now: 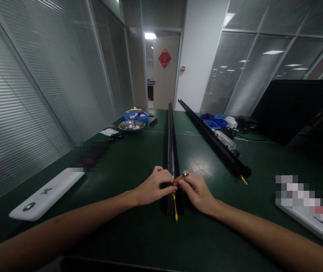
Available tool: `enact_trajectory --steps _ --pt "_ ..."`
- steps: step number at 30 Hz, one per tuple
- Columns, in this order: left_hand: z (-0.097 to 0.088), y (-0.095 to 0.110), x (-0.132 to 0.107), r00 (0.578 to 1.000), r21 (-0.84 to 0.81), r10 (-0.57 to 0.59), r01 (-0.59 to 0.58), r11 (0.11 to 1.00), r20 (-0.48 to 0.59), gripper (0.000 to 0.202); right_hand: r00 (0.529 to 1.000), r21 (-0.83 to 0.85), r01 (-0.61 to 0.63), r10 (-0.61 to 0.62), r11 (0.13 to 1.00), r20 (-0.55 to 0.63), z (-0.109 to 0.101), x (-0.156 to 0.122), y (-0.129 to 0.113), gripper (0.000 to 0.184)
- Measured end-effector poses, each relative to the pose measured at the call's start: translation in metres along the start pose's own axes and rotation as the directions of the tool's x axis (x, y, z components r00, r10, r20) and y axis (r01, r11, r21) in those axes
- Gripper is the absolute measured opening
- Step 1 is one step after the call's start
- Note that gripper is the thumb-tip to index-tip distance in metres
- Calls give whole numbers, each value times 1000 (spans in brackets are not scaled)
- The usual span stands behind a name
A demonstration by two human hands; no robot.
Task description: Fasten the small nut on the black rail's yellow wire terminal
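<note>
Head view, left hand [155, 186], right hand [200, 192], black rail [174, 151] partly hidden beneath

The centre rail [173, 147] and slanting rail [212, 136] at right bar sideways passage; the surface [197, 156] between leaves room.

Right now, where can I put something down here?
The table is bare between the middle black rail and the right black rail, beyond the right hand. More room lies between the left hand and the left white device. It's crowded beside the right black rail with blue bins and a bottle, and around the metal bowl.
</note>
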State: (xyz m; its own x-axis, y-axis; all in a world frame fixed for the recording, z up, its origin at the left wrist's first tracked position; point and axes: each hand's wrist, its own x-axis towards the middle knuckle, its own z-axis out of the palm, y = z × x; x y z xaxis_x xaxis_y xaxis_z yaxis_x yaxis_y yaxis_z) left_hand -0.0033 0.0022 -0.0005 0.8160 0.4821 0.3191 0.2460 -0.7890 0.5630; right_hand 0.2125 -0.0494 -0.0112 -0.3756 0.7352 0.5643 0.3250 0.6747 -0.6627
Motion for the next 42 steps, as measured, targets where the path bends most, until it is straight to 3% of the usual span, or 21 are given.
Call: enact_trajectory --steps 42 --pt "0 -1 0 1000 -14 4 -4 1000 3 20 1000 -8 -22 22 1000 6 0 1 -2 30"
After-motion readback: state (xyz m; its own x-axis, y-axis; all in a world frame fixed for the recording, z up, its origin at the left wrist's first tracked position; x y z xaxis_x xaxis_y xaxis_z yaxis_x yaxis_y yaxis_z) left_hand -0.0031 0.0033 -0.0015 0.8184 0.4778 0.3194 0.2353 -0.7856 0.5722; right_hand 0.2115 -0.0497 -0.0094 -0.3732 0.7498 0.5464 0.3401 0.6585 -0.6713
